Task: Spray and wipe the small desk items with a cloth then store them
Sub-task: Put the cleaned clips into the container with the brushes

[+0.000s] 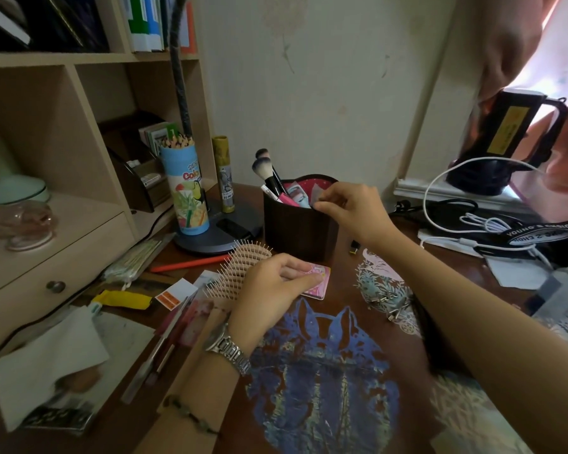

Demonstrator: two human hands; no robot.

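Observation:
My right hand (348, 208) pinches a small flat grey item (318, 194) at the rim of a dark brown holder (295, 231), which holds makeup brushes (263, 168) and pink items. My left hand (273, 290) lies on the desk with its fingers on a small pink card (320, 280), just in front of the holder. A beige hairbrush (243, 267) lies under and beside that hand. A dark cloth with a blue print (322, 371) covers the desk in front of me.
A shelf unit with a drawer (46, 257) stands at the left. A pencil tube (186, 188) and a lamp base (217, 237) stand behind the hairbrush. Papers, pens and a yellow tube (125, 299) clutter the left. Cables and a black device (505, 142) are at the right.

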